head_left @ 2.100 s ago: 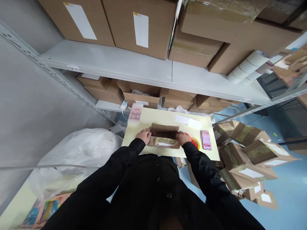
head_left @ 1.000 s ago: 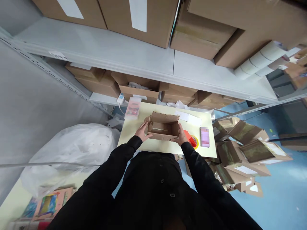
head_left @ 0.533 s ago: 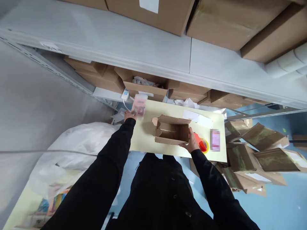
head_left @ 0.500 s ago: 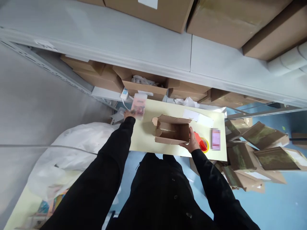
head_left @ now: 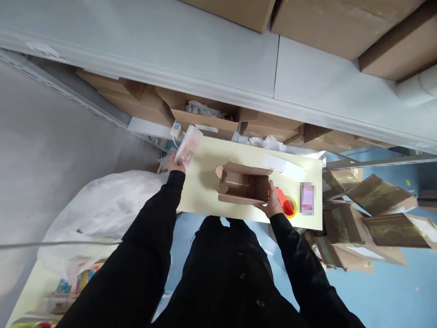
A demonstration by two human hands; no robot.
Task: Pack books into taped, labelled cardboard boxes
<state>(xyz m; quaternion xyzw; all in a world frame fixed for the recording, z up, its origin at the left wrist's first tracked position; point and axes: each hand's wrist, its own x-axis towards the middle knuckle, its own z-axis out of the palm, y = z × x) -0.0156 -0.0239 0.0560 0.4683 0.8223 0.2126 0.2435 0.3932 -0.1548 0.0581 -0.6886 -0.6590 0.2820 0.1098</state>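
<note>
While the left grip (head_left: pixel 175 164) clasps the packet's (head_left: pixel 190 142) near end, the right grip (head_left: pixel 272 203) holds the box's (head_left: pixel 239 199) right end.

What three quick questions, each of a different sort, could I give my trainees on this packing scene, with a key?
1. Short answer: which hand holds the translucent packet?

2. True or false: the cardboard box on the table is taped shut.

3. Multiple choice: what colour is the tape roll to the right of the right hand?
a) blue
b) yellow
c) black

Key:
1. The left hand.
2. False: the top is open and the inside shows.
3. b
</note>
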